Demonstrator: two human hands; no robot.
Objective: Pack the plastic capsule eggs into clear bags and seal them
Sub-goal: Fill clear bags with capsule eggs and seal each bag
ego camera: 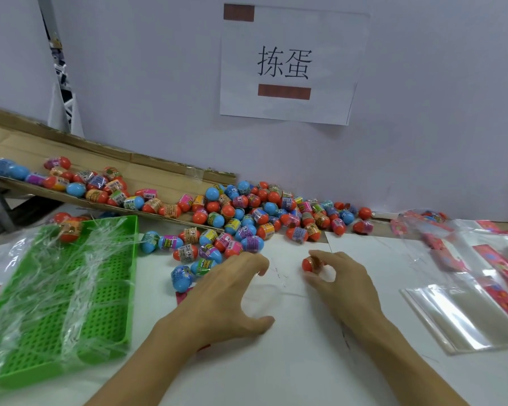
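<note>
the right hand point(339, 281) is pinching one orange capsule egg point(311, 263) between thumb and fingertips, just above the white table point(276, 361), a little in front of the big heap. the egg is looking small, hard and light, a smooth plastic shell that would probably slip under a loose pinch, so taking it around the banded middle, where the printed wrap is sitting, seems the surest hold. it is likely sturdy enough for a firm squeeze, though a twist might pop the two halves apart.

the left hand point(232, 294) is hovering beside it with fingers spread wide and curved, and it may be resting on a clear bag that i cannot make out properly against the table.

as for numbers: one egg is in hand, and the loose capsule eggs point(247, 221) in orange and blue are running to several dozen, too many and too piled up to count exactly, spilling from a flattened cardboard box point(71, 148) across the back of the table. one stack of clear bags point(464, 315) is lying to the right, with several red-headed bags point(499, 268) beyond it. one green perforated tray point(100, 303) is sitting on the left, draped in plastic film, with one egg at its far end.
</note>
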